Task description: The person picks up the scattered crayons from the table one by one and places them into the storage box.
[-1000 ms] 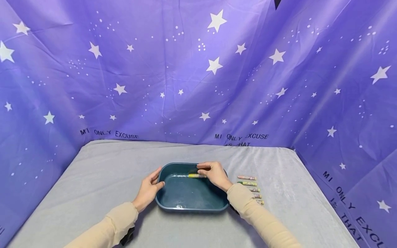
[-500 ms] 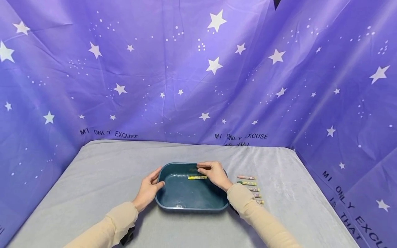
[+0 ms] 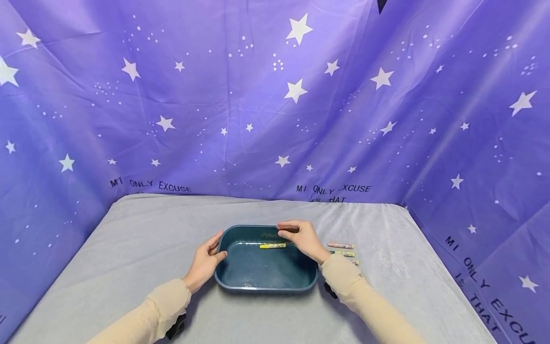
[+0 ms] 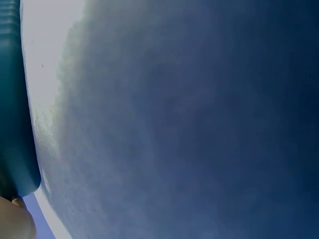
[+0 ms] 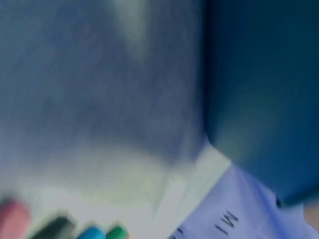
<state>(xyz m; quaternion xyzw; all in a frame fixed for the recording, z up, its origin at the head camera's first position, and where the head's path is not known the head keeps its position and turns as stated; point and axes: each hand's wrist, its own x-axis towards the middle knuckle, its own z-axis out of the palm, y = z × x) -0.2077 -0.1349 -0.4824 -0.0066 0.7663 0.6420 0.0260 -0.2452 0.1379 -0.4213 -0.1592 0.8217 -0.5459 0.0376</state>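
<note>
A dark teal plastic basin (image 3: 266, 289) stands on the cloth-covered table. My left hand (image 3: 204, 263) holds its left rim, thumb over the inside and fingers along the outside. Inside, near the back wall, lies a yellow crayon (image 3: 272, 246) with a printed wrapper. Just right of this crayon, over the basin's back right part, hovers my right hand (image 3: 304, 240) with nothing seen between thumb and fingers. Right of the basin, a pink crayon (image 3: 341, 245) and a green crayon (image 3: 343, 253) lie in a row, others partly hidden by the right sleeve.
Grey cloth (image 3: 163, 224) covers the table. A purple star-patterned curtain (image 3: 240, 157) encloses the back and sides. Low in the right wrist view, blurred crayon ends show, among them a blue crayon (image 5: 91, 232).
My right hand has let go of the yellow crayon, which now lies on the basin floor. The hand has shifted slightly right and up, away from it. The left hand stays on the rim.
</note>
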